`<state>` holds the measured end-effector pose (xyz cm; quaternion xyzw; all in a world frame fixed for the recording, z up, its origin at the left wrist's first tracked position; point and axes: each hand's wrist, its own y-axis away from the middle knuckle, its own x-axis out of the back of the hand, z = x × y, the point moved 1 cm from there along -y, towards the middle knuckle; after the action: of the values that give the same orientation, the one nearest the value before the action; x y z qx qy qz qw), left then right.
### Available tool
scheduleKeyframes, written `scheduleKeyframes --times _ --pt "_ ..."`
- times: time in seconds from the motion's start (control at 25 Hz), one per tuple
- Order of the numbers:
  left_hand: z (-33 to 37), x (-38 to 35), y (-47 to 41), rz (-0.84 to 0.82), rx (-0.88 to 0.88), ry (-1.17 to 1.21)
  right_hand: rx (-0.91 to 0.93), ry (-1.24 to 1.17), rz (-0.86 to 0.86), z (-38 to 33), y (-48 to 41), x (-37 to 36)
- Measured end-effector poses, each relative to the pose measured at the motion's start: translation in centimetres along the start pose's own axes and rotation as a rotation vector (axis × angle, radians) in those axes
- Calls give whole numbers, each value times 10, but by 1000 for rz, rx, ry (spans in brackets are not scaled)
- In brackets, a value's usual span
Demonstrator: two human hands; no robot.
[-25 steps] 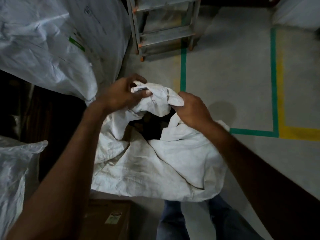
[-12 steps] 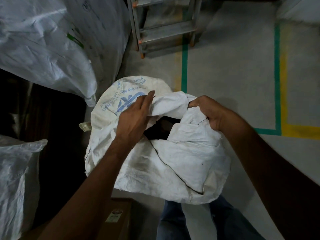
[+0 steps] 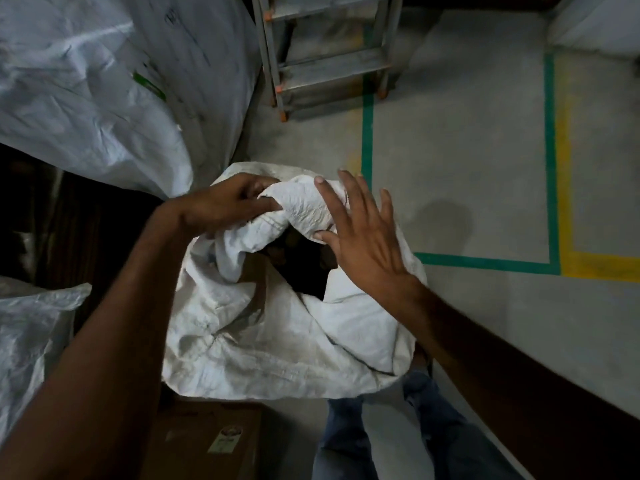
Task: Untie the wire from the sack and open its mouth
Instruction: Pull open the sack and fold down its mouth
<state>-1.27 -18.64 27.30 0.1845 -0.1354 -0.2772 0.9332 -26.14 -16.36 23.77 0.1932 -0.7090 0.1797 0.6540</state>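
A white woven sack (image 3: 263,341) stands on the floor in front of me, its mouth partly open onto a dark gap (image 3: 301,268) with brownish contents inside. My left hand (image 3: 225,206) is shut on the bunched far-left edge of the sack's mouth (image 3: 304,209). My right hand (image 3: 360,233) hovers over the right side of the mouth with its fingers spread, the thumb touching the cloth. No wire is visible anywhere.
Large white sacks (image 3: 86,84) lean at the upper left and another white sack (image 3: 31,337) sits at the left edge. A metal step ladder (image 3: 329,64) stands behind. Green tape (image 3: 550,161) and yellow tape (image 3: 602,268) mark the concrete floor. A cardboard box (image 3: 204,441) and my jeans (image 3: 349,441) are below.
My right hand let go of the sack's right edge and spread open. My left hand shifted from lying flat on the cloth to gripping the far edge. The dark opening has widened.
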Motion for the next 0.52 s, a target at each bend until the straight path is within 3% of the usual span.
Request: scheduleKeyframes --times 0.12,0.2,0.32,0.4,0.52 --pt "-17 -1 5 4 126 110 85 -114 38 0 -10 -7" --pt "-24 -3 6 219 139 -49 18 -294 -14 5 -22 -1" --pt "-25 -20 9 721 -26 -564 -335 -952 -192 20 -50 8" --pt "-16 -53 9 818 -70 -714 -659 -1233 -222 38 -60 2" --pt "-44 -93 15 860 276 -781 -1075 -1411 -289 71 -56 -12"
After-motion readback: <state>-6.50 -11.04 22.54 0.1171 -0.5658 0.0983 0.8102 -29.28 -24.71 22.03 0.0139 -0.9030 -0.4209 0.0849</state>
